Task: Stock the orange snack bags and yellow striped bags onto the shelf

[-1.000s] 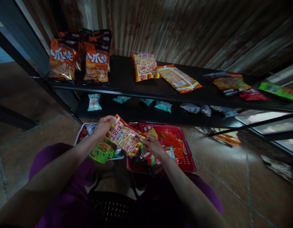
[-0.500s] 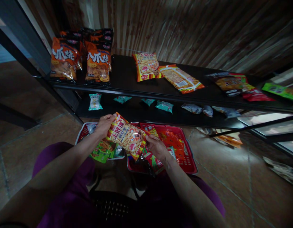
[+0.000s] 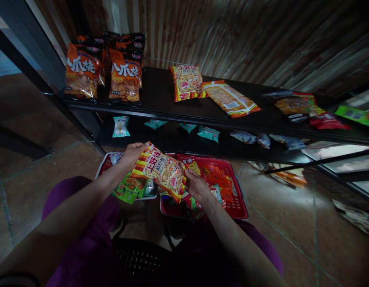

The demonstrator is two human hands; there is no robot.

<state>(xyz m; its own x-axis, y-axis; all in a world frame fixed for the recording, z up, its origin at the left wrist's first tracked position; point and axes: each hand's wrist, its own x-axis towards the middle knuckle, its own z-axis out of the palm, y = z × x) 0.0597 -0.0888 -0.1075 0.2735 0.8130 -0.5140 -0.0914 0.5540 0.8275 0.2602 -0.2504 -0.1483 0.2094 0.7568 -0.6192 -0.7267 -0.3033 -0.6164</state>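
Note:
Between my two hands I hold a red and yellow bag of prawn crackers (image 3: 160,169), its printed front facing up and tilted down to the right. My left hand (image 3: 134,154) is closed on its upper left corner. On its right end, my right hand (image 3: 196,184) grips the edge with the thumb on top. Under the bag are a red basket (image 3: 239,195) of snack packets and, at the left, a second basket (image 3: 99,169) with a green snack bag (image 3: 129,188) in it. A matching prawn cracker bag (image 3: 188,82) leans on the upper shelf beside one lying face down (image 3: 230,99).
The black upper shelf (image 3: 157,93) holds orange snack bags (image 3: 82,73) at the left and mixed packets (image 3: 295,105) at the right. Small teal packets (image 3: 121,126) lie on the lower shelf (image 3: 172,144). A dark metal post (image 3: 31,67) stands at the left.
The view has shifted slightly. Both hands keep hold of the prawn cracker bag, which has turned a little so its front faces me somewhat differently.

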